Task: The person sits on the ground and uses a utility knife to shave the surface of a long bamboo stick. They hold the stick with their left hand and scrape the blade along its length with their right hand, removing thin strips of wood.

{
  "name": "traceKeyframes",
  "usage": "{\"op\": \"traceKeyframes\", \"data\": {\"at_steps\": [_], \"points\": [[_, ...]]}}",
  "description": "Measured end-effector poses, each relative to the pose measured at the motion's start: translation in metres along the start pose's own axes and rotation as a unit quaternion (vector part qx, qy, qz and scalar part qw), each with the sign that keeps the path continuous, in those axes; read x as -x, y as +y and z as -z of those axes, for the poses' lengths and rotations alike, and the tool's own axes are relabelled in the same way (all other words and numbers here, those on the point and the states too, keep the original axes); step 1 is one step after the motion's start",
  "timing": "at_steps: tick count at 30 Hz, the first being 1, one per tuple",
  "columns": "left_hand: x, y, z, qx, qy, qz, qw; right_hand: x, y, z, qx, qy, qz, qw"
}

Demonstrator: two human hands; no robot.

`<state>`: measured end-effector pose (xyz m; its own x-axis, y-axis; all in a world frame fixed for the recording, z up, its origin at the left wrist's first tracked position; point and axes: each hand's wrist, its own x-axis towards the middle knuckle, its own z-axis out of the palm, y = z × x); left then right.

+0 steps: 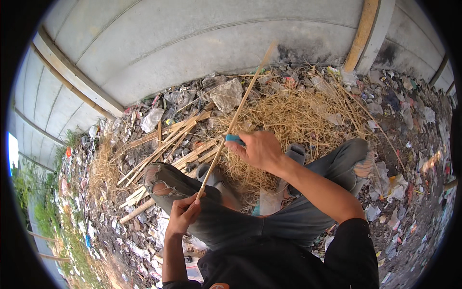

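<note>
A long, thin bamboo strip (241,103) slants up and away from my lap, its far tip blurred near the wall. My left hand (184,213) is closed round its near end, just above my left thigh. In my right hand (260,149) is a tool with a teal handle (235,139), which meets the strip around its middle. My fingers and the strip hide most of the tool, so its blade, if it has one, cannot be made out. Under the strip lies a heap of pale shavings (293,115), in front of my feet.
Split bamboo pieces (168,144) lie to the left of my left knee. A grey stone (226,95) sits near the concrete wall (202,43), which runs along the far side. A bamboo pole (362,36) leans there. Scattered litter (385,183) covers the ground around me.
</note>
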<state>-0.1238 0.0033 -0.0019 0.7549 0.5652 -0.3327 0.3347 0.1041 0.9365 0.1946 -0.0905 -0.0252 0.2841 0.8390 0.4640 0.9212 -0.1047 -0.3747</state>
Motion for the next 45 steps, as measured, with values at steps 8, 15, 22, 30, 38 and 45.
{"op": "traceKeyframes", "data": {"at_steps": [8,15,22,30,38,45], "points": [[-0.001,-0.001,-0.006,0.017,-0.012,0.014,1.000,0.008,0.000,0.002,0.008,-0.014,-0.001,1.000],[0.008,-0.002,0.003,0.012,-0.011,0.018,1.000,-0.016,0.037,0.016,0.003,0.015,-0.083,0.996],[0.024,-0.017,0.016,0.012,-0.021,0.018,1.000,-0.023,0.085,0.017,0.132,0.104,0.032,0.985],[0.012,-0.020,0.013,0.045,-0.012,-0.011,0.999,-0.025,0.046,0.013,0.064,0.113,0.040,0.991],[0.046,-0.037,0.038,0.002,-0.020,0.001,1.000,-0.043,0.125,0.078,0.012,0.130,-0.257,0.958],[0.027,-0.042,0.032,0.085,-0.003,-0.034,0.996,-0.036,0.068,0.044,-0.181,0.165,-0.162,0.956]]}}
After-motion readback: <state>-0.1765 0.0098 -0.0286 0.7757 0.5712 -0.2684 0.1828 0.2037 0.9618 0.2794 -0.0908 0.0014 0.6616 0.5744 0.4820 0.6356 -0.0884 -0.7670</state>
